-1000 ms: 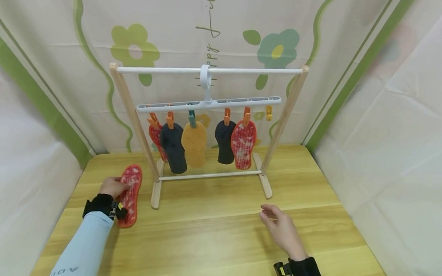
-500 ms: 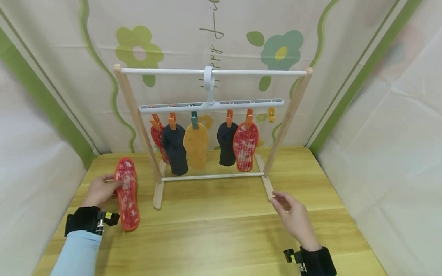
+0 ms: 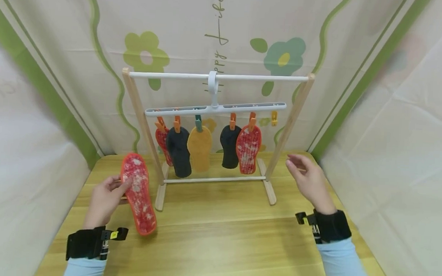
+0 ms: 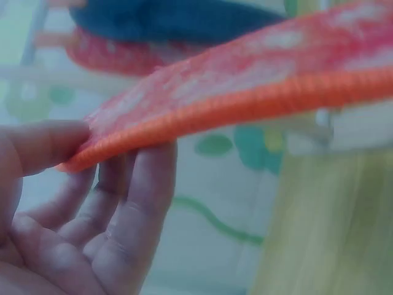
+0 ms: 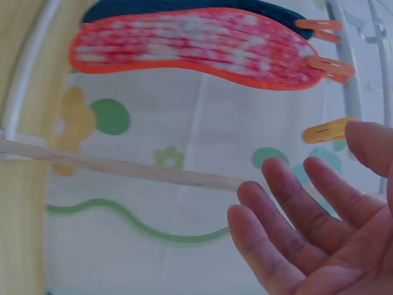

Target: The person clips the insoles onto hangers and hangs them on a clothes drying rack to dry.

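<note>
My left hand (image 3: pixel 105 196) pinches a red-and-white insole (image 3: pixel 140 192) with an orange edge by its side, thumb on top and fingers beneath. The left wrist view shows that insole (image 4: pixel 245 86) raised in front of the rack. My right hand (image 3: pixel 309 181) holds nothing, its fingers relaxed, beside the rack's right post. Nearest to it hangs a yellow clothespin (image 3: pixel 274 118) with nothing in it. Along the white clip hanger (image 3: pixel 215 109), orange and green clothespins hold a red insole (image 3: pixel 248 149), a dark insole (image 3: pixel 229 146), a yellow insole (image 3: pixel 199 147), and others to the left.
The wooden rack (image 3: pixel 290 124) stands on the wood-patterned table (image 3: pixel 216 245), its white top bar (image 3: pixel 260 78) carrying the hanger. Its feet (image 3: pixel 160 197) reach forward onto the tabletop. A printed cloth (image 3: pixel 196 30) closes off the back, and white cloth walls flank both sides.
My left hand has lifted the red insole off the table and shifted it right, tilting it. The right hand has moved up and right, toward the rack's right post.
</note>
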{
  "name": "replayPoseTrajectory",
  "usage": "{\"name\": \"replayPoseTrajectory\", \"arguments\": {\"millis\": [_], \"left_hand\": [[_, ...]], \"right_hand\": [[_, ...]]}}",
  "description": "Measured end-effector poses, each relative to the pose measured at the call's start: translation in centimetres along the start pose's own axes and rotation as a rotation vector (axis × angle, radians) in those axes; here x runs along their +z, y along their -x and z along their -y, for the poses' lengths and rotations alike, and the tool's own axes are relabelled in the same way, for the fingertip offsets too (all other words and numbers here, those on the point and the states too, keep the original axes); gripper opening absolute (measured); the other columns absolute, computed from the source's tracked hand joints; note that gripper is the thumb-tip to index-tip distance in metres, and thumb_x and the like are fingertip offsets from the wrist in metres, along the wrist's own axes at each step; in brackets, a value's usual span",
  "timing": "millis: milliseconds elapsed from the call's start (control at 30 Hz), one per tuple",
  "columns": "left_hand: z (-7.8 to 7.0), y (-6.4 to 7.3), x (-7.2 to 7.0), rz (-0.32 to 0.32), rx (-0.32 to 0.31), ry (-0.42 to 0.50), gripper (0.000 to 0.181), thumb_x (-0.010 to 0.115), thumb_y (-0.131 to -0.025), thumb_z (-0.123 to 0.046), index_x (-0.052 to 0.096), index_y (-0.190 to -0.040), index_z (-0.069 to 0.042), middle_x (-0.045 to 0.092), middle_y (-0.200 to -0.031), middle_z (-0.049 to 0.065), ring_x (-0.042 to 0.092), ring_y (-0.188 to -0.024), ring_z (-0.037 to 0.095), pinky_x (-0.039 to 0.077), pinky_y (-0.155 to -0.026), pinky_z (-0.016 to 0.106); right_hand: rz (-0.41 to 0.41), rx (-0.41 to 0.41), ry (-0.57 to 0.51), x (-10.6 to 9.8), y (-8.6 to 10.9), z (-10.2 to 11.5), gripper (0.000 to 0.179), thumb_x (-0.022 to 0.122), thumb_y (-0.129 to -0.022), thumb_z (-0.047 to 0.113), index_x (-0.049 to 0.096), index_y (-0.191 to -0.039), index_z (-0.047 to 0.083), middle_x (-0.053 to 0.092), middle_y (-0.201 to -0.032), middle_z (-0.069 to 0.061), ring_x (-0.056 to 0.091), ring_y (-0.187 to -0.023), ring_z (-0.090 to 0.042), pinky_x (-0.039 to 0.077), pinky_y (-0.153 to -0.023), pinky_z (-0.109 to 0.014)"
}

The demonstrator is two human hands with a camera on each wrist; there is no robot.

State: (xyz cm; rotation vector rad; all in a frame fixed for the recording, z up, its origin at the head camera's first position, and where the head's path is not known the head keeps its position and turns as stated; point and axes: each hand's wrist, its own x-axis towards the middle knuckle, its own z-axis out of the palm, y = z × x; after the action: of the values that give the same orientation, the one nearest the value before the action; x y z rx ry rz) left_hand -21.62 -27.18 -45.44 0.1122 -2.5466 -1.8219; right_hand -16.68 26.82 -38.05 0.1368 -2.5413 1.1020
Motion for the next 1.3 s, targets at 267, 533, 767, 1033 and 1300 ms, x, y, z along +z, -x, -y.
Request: {"name": "replayPoseTrajectory", "arguments": {"millis": [267, 533, 767, 1033, 1300], "left_hand": [[-2.4, 2.0, 3.4, 0.058, 0.077, 0.098, 0.052, 0.066, -0.096, -0.038, 0.054, -0.126, 0.002, 0.063, -0.112, 0.021, 0.069, -0.084, 0.017, 0.06, -0.07, 0.037], [-2.7, 3.3, 8.6, 0.133, 0.028, 0.203, 0.041, 0.072, -0.093, -0.03, 0.061, -0.12, -0.001, 0.066, -0.108, 0.019, 0.069, -0.084, 0.023, 0.06, -0.069, 0.041], [-4.3, 3.3, 12.5, 0.242, 0.065, 0.258, 0.031, 0.071, -0.094, -0.021, 0.063, -0.118, -0.003, 0.066, -0.103, 0.018, 0.069, -0.086, 0.028, 0.06, -0.068, 0.042], [-7.2, 2.7, 15.9, 0.328, 0.122, 0.28, 0.028, 0.072, -0.093, -0.022, 0.064, -0.112, -0.004, 0.067, -0.098, 0.015, 0.07, -0.083, 0.027, 0.059, -0.07, 0.049], [-9.5, 1.5, 18.5, 0.38, 0.191, 0.306, 0.024, 0.071, -0.094, -0.021, 0.064, -0.111, -0.005, 0.065, -0.099, 0.015, 0.071, -0.081, 0.025, 0.058, -0.072, 0.055]], "right_hand": [[-0.028, -0.03, -0.037, -1.6, -4.9, 2.9, 0.05, 0.056, -0.102, 0.033, 0.054, -0.137, -0.002, 0.059, -0.131, -0.021, 0.057, -0.119, -0.034, 0.048, -0.097, -0.048], [0.038, 0.043, -0.13, -2.0, -8.6, 4.5, 0.066, 0.056, -0.099, 0.048, 0.043, -0.148, 0.006, 0.05, -0.144, -0.017, 0.048, -0.132, -0.029, 0.041, -0.107, -0.045], [0.111, 0.099, -0.224, -1.7, -10.8, 4.9, 0.07, 0.059, -0.095, 0.051, 0.039, -0.152, 0.015, 0.046, -0.149, -0.014, 0.043, -0.136, -0.028, 0.038, -0.109, -0.047], [0.133, 0.139, -0.318, -0.9, -11.8, 4.6, 0.066, 0.062, -0.095, 0.048, 0.046, -0.148, 0.013, 0.053, -0.143, -0.014, 0.05, -0.13, -0.028, 0.043, -0.105, -0.046], [0.146, 0.122, -0.355, -0.5, -11.9, 4.7, 0.059, 0.062, -0.095, 0.046, 0.054, -0.142, 0.011, 0.061, -0.132, -0.018, 0.054, -0.122, -0.027, 0.043, -0.104, -0.05]]}}
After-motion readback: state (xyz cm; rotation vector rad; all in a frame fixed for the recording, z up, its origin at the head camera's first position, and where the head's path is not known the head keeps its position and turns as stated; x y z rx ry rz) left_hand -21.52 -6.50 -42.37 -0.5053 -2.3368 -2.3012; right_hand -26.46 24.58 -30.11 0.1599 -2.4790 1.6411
